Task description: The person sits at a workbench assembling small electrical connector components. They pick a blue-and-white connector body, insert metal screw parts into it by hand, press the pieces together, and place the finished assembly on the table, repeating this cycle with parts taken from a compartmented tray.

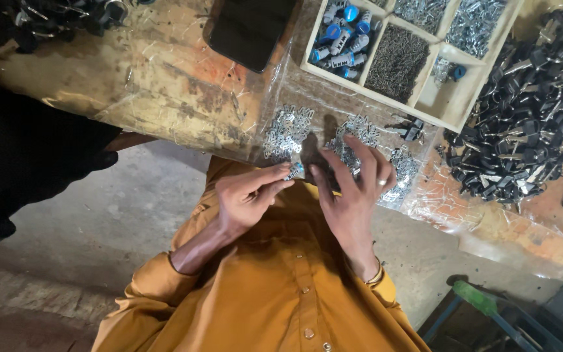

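My left hand [247, 195] pinches a small silver part with a blue tip [296, 169] between thumb and fingertips, just in front of the table edge. Beside it, my right hand [354, 189], with a ring and a wrist bangle, has its fingers spread, thumb close to that part. Its fingertips hover over the piles of small silver metal pieces [288, 127] that lie on a clear plastic sheet [425, 202]. Whether those fingertips touch the pieces is unclear.
A wooden compartment tray [418, 101] behind the piles holds blue-capped cylinders [343, 32] and small metal parts. A black phone [249, 26] lies at the back. A heap of black keys [522, 117] fills the right. Dark clothing [21, 150] is at left, a blue-green stool [483, 301] below right.
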